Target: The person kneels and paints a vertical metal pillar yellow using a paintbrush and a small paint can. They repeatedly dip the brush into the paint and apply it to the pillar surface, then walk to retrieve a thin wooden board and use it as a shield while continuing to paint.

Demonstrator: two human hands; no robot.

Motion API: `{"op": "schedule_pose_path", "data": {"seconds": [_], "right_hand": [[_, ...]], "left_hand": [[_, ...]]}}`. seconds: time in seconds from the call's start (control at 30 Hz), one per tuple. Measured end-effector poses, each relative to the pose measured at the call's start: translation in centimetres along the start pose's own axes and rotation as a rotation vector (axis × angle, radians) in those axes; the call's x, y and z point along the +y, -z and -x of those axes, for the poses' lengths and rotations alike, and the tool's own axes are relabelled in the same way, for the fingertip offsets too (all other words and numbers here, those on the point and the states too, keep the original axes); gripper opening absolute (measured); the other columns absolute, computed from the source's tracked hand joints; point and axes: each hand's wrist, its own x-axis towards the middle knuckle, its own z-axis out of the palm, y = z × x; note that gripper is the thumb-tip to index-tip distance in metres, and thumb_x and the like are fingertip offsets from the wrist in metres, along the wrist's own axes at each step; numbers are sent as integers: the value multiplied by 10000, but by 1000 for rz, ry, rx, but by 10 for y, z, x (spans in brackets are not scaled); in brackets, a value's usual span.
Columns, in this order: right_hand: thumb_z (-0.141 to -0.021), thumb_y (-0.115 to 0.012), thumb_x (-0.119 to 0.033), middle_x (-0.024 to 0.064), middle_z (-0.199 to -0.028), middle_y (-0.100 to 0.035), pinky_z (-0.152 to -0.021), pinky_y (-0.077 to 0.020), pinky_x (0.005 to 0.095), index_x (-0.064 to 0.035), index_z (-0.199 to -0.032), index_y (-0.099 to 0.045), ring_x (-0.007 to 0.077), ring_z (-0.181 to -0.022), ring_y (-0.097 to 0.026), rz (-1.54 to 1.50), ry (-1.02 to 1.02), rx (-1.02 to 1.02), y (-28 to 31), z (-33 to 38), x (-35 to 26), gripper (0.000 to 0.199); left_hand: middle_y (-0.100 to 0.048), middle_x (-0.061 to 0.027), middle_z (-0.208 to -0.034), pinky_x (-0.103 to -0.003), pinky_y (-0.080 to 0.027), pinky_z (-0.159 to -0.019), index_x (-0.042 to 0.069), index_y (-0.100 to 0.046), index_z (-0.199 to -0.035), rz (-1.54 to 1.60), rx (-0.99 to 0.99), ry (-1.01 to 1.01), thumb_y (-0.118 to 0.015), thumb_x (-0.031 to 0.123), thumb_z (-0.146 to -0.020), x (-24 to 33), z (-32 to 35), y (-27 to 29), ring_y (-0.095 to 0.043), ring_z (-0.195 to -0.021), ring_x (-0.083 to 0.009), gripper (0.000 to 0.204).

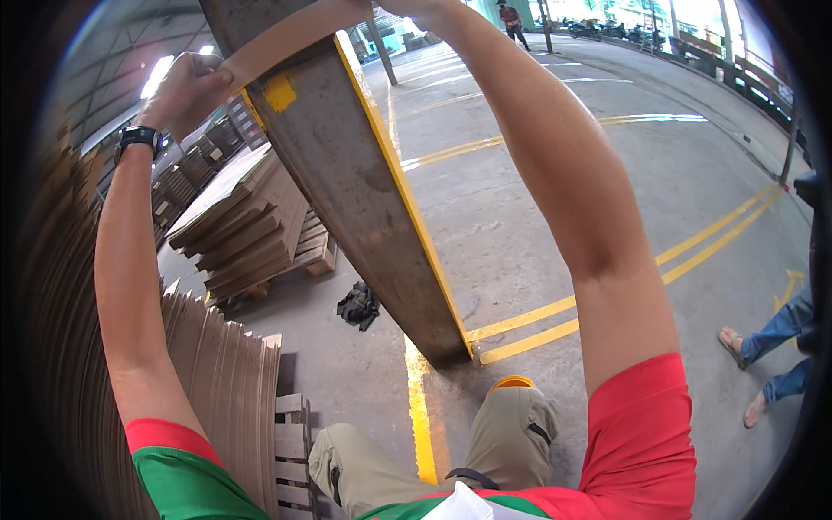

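- Left hand (185, 87), upper left of frame, pinches closed on a brown cardboard strip (282, 39) lying across the steel column (364, 199).
- Right hand is cropped at the top centre; its grip cannot be told.
- A weak pinch could let the strip slide off the column.

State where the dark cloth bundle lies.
In the head view, the bundle lies on the concrete floor, left of the steel column and right of the cardboard stack on its pallet.

tan cardboard strip (286, 39), held taut across steel column top
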Motion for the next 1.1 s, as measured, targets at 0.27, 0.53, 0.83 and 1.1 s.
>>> {"op": "schedule_pose_path", "data": {"seconds": [0.27,0.53,0.83,1.1], "right_hand": [[-825,-770,-342,159,-799,-752,-707,-555,412,-61,-958,-798,250,-756,-736,89,11,-3,-3,-16,1,312],[-827,-814,-270,71,-767,-746,-666,-541,367,-33,-944,-798,157,-705,-681,-4,-149,-41,2,-13,-6,264],[-872,-784,-139,98,-823,-742,-681,-522,355,22,-955,-780,165,-758,-661,-182,-116,-109,0,-15,4,182],[-855,-788,-131,91,-802,-733,-654,-516,344,13,-946,-781,158,-722,-650,-117,-140,-81,-1,-15,2,171]], "left_hand": [[-764,-95,-1025,-342,-528,-873,57,-751,-1176,26,28,4,-790,445,-845,-11,-1,-1,-702,-916,-181,511],[-762,-65,-1037,-322,-516,-901,77,-751,-1181,74,76,-68,-756,418,-892,-10,3,-6,-701,-950,-160,447],[-745,-154,-1004,-411,-545,-852,60,-752,-1091,-33,105,-60,-754,273,-837,22,23,10,-697,-934,-267,332],[-691,-117,-1178,-375,-500,-984,80,-695,-1222,-80,58,-10,-735,410,-907,3,9,3,-657,-1100,-238,458]]}}
